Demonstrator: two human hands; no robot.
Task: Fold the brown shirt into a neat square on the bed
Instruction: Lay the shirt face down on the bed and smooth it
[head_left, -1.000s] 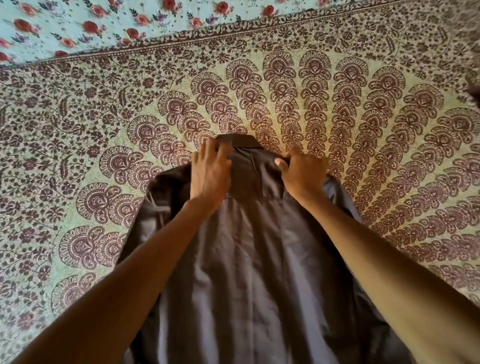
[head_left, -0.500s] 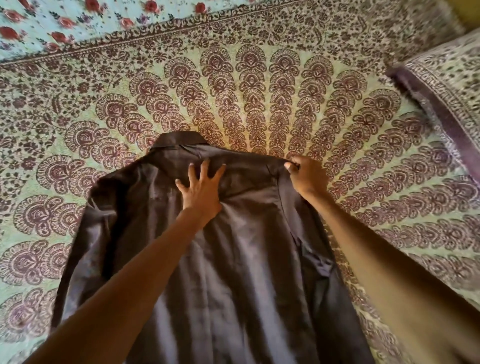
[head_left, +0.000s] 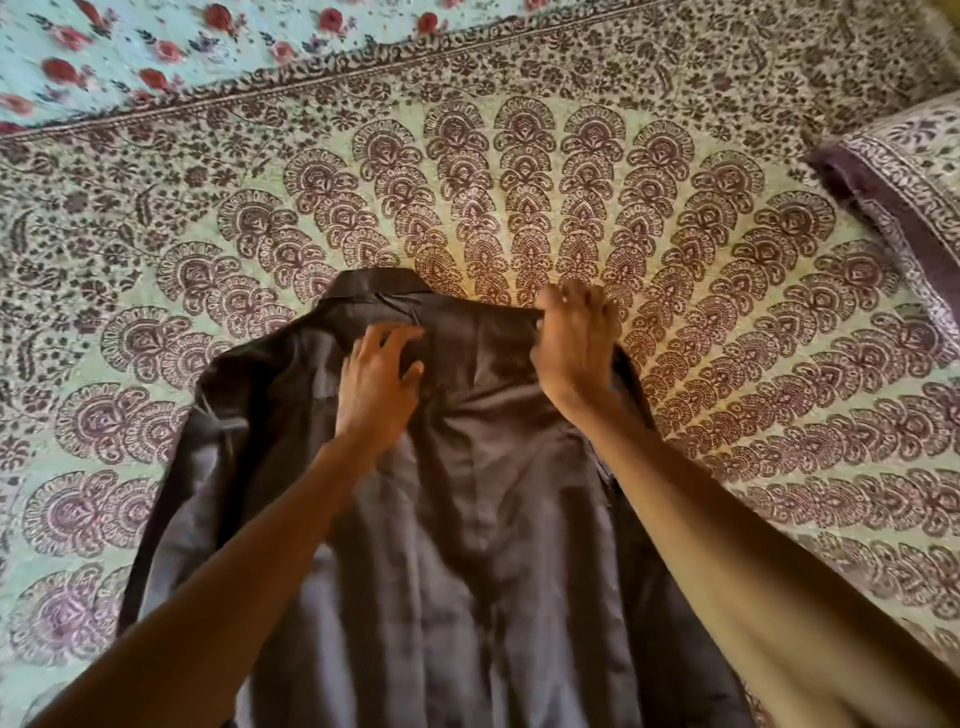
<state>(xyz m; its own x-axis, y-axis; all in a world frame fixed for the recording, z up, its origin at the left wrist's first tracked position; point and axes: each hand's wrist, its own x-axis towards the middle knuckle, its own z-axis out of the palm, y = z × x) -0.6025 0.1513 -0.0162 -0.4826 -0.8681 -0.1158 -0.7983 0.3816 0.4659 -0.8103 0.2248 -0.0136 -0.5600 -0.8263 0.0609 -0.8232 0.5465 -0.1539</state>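
1. Top left: pale floral sheet (head_left: 130, 57), lying past the printed border.
2. Bed (head_left: 171, 270) under a fan-patterned spread. Brown shirt (head_left: 467, 545) lies flat on it mid-view, collar (head_left: 374, 286) pointing away from the person, left sleeve splayed outward.
3. Left hand (head_left: 376, 379): on the shirt just below the collar, fingers spread, pressing cloth. Grip open, nothing held.
4. Right hand (head_left: 576, 348): at the shirt's right shoulder edge, fingers curled over it. Grip closed on the fabric.
5. Far right: pillow (head_left: 904, 192), matching print, well apart from the shirt.
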